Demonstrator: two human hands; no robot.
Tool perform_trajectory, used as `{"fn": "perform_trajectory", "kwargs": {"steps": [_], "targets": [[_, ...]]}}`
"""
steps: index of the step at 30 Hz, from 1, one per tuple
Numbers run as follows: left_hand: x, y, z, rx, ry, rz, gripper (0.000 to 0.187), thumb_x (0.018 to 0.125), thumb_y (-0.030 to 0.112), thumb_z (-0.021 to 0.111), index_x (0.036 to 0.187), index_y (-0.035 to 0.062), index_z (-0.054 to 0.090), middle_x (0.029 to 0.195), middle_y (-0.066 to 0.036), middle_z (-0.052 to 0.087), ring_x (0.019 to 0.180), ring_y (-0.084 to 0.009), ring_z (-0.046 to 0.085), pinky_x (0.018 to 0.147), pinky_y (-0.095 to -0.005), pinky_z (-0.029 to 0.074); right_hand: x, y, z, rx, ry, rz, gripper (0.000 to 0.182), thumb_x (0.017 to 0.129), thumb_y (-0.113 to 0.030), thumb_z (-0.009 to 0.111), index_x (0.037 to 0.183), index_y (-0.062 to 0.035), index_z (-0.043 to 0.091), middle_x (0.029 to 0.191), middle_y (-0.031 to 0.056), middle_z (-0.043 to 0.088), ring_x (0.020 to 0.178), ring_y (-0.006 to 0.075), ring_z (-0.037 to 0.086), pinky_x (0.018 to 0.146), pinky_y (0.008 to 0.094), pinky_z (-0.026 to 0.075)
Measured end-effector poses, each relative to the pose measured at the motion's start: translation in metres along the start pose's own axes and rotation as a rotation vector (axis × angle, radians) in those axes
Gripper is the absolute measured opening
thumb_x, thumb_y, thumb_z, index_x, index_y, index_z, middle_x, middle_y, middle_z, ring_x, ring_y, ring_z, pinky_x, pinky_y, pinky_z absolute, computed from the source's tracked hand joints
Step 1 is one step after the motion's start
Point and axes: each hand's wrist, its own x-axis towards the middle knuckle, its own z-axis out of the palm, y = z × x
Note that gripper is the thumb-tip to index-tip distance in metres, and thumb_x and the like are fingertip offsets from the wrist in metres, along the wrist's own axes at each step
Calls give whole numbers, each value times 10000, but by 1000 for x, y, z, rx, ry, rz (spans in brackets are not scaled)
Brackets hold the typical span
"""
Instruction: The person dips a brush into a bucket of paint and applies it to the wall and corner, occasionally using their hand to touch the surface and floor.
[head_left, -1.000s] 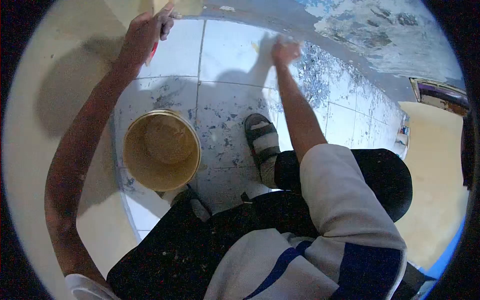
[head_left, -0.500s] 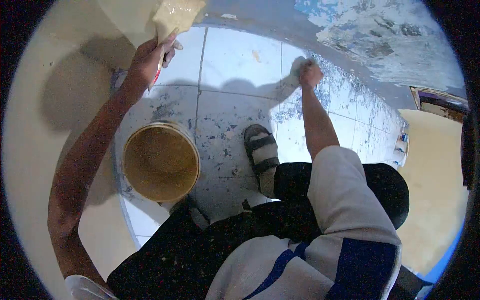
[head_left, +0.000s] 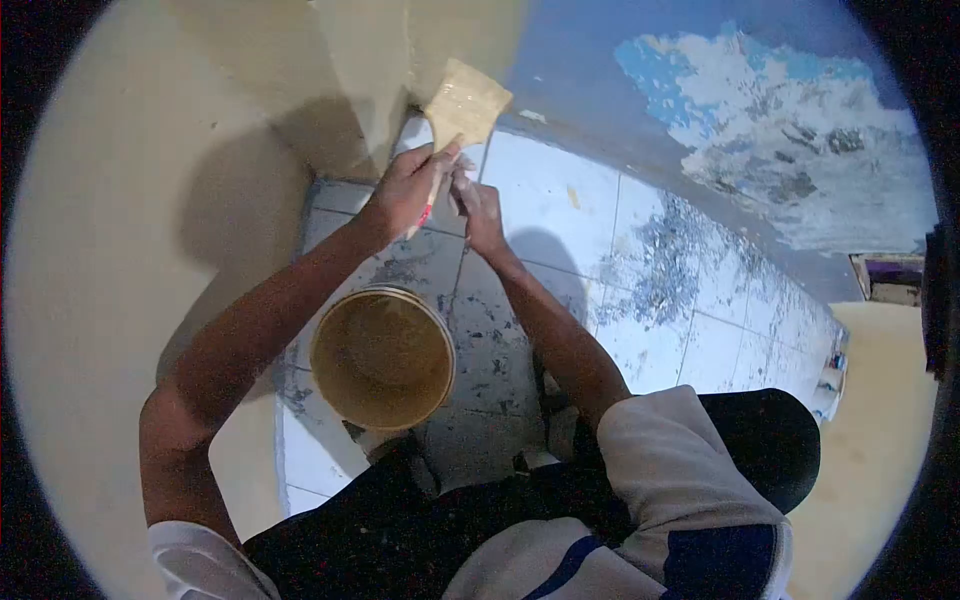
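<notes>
My left hand [head_left: 405, 190] is closed around a wide flat paintbrush [head_left: 465, 105], its head up and coated in cream-coloured paint. The handle slants down past my palm and shows a red mark. My right hand [head_left: 480, 212] is just right of the brush handle, close to my left fingers. Its fingers are curled, and anything inside them is hidden. Below both hands a round bucket [head_left: 425, 385] stands on the floor, its inner wall smeared tan.
White floor tiles [head_left: 550, 200] carry scattered flakes of scraped paint [head_left: 655, 265]. Cream wall [head_left: 110, 250] rises on the left. The blue wall [head_left: 590, 80] ahead has a peeling patch [head_left: 780, 140]. Several small items [head_left: 830, 385] stand at the far right.
My right hand has come away from the foot of the blue wall, moving left to the brush. The view has shifted, so the brush and bucket appear further right and lower.
</notes>
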Motion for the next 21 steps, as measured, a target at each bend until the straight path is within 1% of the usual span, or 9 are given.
{"fn": "perform_trajectory", "kwargs": {"steps": [2, 5, 6, 9, 10, 13, 16, 17, 21], "targets": [[-3, 12, -5, 83, -33, -11, 312, 978, 273, 440, 1101, 12, 558, 839, -5, 550, 685, -77, 515, 621, -220, 439, -4, -24, 21, 123, -2, 27, 556, 941, -433, 421, 691, 48, 543, 573, 55, 537, 554, 152, 458, 532, 308, 376], [-4, 19, -6, 156, 4, 78, 310, 978, 283, 442, 1101, 21, 553, 851, 2, 544, 724, -65, 509, 643, -221, 439, -5, -49, 34, 306, -76, -49, 564, 969, -467, 315, 1016, 44, 548, 876, 86, 590, 819, 165, 544, 756, 299, 415], [-3, 21, -9, 169, -3, -23, 370, 959, 324, 479, 1120, 4, 568, 969, -38, 609, 895, -92, 550, 816, -237, 438, -7, -61, 37, 302, -78, -51, 585, 977, -465, 299, 1157, 47, 520, 1004, 104, 599, 933, 171, 564, 846, 302, 418], [7, 9, -12, 34, -59, -82, 325, 968, 312, 464, 1111, 32, 546, 864, 5, 540, 807, -70, 502, 733, -223, 421, -7, -74, 47, 193, 77, -103, 531, 986, -414, 323, 1228, 37, 467, 1108, 107, 561, 992, 159, 533, 849, 307, 414], [12, 7, -14, 23, -82, -87, 351, 963, 329, 472, 1137, 33, 541, 866, 3, 546, 807, -75, 512, 737, -215, 424, -12, -105, 46, 283, 97, -22, 435, 988, -336, 353, 1229, 15, 443, 1081, 84, 542, 969, 132, 510, 840, 283, 404], [13, 12, -6, 121, -54, -102, 399, 961, 364, 460, 1170, 31, 530, 844, 4, 549, 788, -69, 506, 733, -213, 423, -10, -104, 43, 524, 82, 78, 357, 977, -290, 366, 1197, -18, 440, 994, 63, 520, 879, 110, 505, 783, 255, 412], [4, 32, -3, 252, -169, -273, 440, 960, 395, 446, 1192, 29, 524, 812, -5, 548, 792, -76, 513, 733, -240, 438, -10, -115, 38, 426, 126, 114, 250, 962, -257, 369, 1098, -64, 451, 820, 37, 495, 705, 101, 494, 634, 259, 424], [2, 31, -1, 279, -167, -219, 465, 961, 416, 426, 1203, 29, 516, 797, -6, 546, 795, -83, 518, 733, -261, 445, -9, -113, 36, 415, 143, 123, 223, 955, -251, 369, 1052, -72, 460, 778, 35, 493, 653, 108, 485, 582, 266, 409], [7, 6, -7, 424, -176, -247, 552, 964, 479, 349, 1261, 29, 466, 836, -44, 561, 838, -128, 547, 757, -336, 468, 18, -38, 34, 537, 300, 127, 168, 922, -225, 370, 870, -96, 464, 612, 28, 462, 467, 142, 425, 422, 286, 331]]}}
